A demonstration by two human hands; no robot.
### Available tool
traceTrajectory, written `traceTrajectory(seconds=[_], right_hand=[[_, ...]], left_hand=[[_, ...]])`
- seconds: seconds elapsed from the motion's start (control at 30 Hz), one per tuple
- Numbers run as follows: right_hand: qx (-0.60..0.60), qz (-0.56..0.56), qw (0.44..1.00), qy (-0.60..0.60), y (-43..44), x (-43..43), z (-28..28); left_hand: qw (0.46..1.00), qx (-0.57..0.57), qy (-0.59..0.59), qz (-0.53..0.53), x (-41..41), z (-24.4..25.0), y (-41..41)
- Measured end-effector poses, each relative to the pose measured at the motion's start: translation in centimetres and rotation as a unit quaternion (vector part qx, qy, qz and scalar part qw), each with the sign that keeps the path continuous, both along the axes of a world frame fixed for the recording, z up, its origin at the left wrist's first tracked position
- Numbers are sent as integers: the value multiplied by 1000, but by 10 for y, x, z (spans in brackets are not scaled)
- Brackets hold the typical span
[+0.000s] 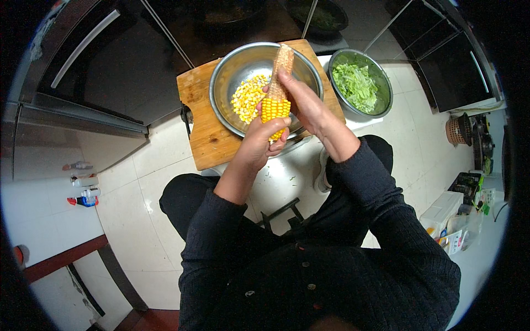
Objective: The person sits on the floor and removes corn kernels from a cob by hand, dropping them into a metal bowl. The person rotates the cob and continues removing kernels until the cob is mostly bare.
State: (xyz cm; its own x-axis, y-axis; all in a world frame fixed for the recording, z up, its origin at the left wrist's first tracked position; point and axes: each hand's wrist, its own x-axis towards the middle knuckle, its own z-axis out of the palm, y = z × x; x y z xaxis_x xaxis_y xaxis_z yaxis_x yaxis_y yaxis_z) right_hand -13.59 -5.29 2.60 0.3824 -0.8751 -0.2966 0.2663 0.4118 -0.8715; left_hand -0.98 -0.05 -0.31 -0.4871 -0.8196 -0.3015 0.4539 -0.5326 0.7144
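Note:
An ear of corn is held over a steel bowl, its far part stripped to the bare cob and its near part still bearing yellow kernels. My left hand is wrapped around the near, kernel-covered end. Against the stripped part lies my right hand, its thumb along the cob and its other fingers partly hidden behind it. Loose yellow and whitish kernels lie in the bowl. Under the bowl is a wooden cutting board.
A second metal bowl with shredded green leaves stands to the right. Dark glossy cabinets rise beyond the board. Plastic bottles stand at the left; a perforated basket and packages are at the right.

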Motion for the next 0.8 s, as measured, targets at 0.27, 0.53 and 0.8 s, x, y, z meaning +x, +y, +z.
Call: traceTrajectory(seconds=[0.27, 0.53, 0.8], right_hand=[[-69, 127, 988, -44, 0, -13, 13], [-88, 70, 993, 31, -3, -9, 4], [-48, -13, 997, 53, 4, 6, -8]], left_hand=[[987, -13, 161, -8, 5, -5, 1], [994, -21, -68, 82, -5, 1, -2], [989, -25, -123, 75, -9, -2, 1]])
